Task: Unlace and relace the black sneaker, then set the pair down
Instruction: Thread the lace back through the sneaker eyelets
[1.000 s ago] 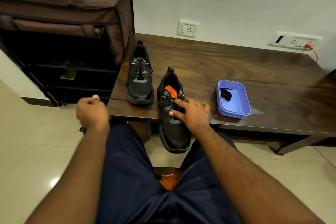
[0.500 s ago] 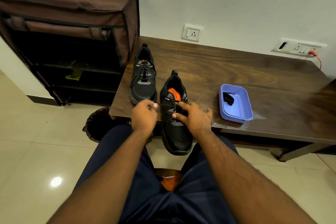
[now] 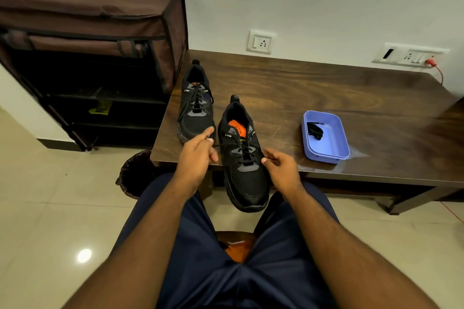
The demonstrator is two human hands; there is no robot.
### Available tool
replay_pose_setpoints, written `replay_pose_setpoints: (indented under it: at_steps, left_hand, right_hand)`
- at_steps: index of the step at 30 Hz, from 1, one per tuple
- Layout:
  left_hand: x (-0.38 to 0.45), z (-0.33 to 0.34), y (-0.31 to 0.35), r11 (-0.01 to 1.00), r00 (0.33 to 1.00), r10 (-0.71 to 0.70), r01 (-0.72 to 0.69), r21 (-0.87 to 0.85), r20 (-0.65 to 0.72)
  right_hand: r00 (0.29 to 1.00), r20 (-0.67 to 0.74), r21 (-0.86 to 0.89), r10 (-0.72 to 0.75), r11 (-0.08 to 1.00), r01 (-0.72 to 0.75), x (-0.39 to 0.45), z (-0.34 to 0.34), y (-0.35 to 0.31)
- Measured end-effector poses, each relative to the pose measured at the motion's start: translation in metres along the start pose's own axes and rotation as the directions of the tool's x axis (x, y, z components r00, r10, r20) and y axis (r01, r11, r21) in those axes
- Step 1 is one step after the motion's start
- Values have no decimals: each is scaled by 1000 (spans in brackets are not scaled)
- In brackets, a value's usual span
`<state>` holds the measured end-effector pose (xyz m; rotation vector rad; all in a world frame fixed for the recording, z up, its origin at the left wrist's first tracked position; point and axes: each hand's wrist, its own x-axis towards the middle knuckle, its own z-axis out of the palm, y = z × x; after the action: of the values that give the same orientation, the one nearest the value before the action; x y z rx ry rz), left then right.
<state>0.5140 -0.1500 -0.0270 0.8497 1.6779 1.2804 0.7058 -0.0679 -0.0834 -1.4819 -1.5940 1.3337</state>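
Pinching black lace (image 3: 227,144) at left grip (image 3: 197,158), thumb and forefinger closed on cord running across to near sneaker (image 3: 243,158). Right grip (image 3: 281,167) curled at opposite eyelets; lace held or not, cannot tell. Matte mesh upper, grey overlays, orange insole. Long axis toe-toward-wearer, toe overhanging dark woodgrain surface (image 3: 326,88). Second sneaker (image 3: 195,105) laced, parallel, just left. Lavender plastic tray (image 3: 334,150) right.
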Motion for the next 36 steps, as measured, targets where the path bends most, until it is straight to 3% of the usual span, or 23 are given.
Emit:
replay_pose_setpoints:
  at_steps: [3,6,8,12,17,25,30,36]
  left_hand:
    - [-5,9,-4,986,971,37,-74,147,236]
    - [3,16,-9,972,969,50,-102,210,242]
    - [9,21,-8,980,972,-1,-46,196,233]
    - [20,32,-1,986,991,56,-73,148,118]
    - [26,41,-1,989,989,139,-136,60,-47]
    - [35,66,-7,997,975,70,-61,49,-211]
    - [37,80,-6,956,965,139,-72,285,-223]
    - [41,72,-14,768,957,289,-240,594,12]
  right_hand:
    - [999,-4,-26,34,999,-34,0,-2,1]
    - [998,-38,-94,42,994,-46,5,-4,-5]
    - [996,-78,-148,43,987,-54,9,-4,-8]
    - [986,-150,-160,-77,986,53,15,1,-23]
    - [980,-97,-252,-171,957,142,20,19,-46]
    - [980,-156,-402,-123,914,50,23,30,-50]
    - [952,-295,-415,-84,909,-49,15,39,-53]
    - [957,-277,-342,-86,939,-14,11,34,-49]
